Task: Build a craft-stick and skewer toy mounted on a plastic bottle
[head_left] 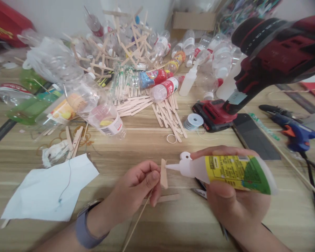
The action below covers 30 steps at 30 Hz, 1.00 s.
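Observation:
My left hand (141, 183) is closed, pinching a short piece of wooden craft stick (163, 177) and a long thin wooden skewer (138, 224) that slants down toward the bottom edge. In my right hand (233, 203) is a glue bottle (231, 173) with a yellow and green label, held on its side. Its white nozzle tip meets or nearly meets the upper part of the wood piece. Below my left hand another craft stick (170, 198) lies on the table. Partly hidden behind my right hand are the metal jaws of a tool (199, 192).
A red and black cordless drill (273, 56) stands at the right, near a thread spool (193, 121), a dark phone (254, 136) and a blue glue gun (299, 133). Plastic bottles (164, 89) and loose craft sticks (170, 115) crowd the back. White paper (49, 189) lies at left.

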{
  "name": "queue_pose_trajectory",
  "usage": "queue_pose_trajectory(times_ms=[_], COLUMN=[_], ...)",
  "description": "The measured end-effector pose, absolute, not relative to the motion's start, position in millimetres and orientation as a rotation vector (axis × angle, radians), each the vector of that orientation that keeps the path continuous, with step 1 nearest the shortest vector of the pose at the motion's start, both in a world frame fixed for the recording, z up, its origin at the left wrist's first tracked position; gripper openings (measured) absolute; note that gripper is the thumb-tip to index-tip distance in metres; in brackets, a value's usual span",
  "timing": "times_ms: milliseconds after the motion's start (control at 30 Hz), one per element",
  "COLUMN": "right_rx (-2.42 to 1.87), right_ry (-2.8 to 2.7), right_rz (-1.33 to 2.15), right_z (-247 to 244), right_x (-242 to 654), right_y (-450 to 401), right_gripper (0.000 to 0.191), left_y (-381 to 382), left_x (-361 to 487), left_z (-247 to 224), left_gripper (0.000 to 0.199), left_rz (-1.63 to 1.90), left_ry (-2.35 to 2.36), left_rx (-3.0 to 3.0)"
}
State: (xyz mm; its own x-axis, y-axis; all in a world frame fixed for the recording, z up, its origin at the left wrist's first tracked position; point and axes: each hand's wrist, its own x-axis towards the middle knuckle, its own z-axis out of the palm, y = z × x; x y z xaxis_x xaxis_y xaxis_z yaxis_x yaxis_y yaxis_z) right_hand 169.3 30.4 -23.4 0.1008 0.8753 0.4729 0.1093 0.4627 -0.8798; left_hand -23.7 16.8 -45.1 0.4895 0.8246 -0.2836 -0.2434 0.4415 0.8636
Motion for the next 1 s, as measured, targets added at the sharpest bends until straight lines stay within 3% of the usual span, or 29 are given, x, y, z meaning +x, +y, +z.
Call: queue_pose_trajectory(times_ms=[667, 1000], right_rx=[-0.935, -0.829], right_ry=[-1.336, -0.848], right_rz=[0.785, 1.234], right_z=[-25.0, -7.8], right_x=[170.4, 173.8], right_y=[28.6, 46.8], right_gripper=[0.042, 0.029], left_y=[18.7, 18.0], left_x=[-22.6, -24.3], left_z=[-40.4, -40.3], left_gripper=[0.034, 0.035], left_rz=[0.795, 0.851], left_ry=[0.817, 0.873], left_rx=[0.857, 0.878])
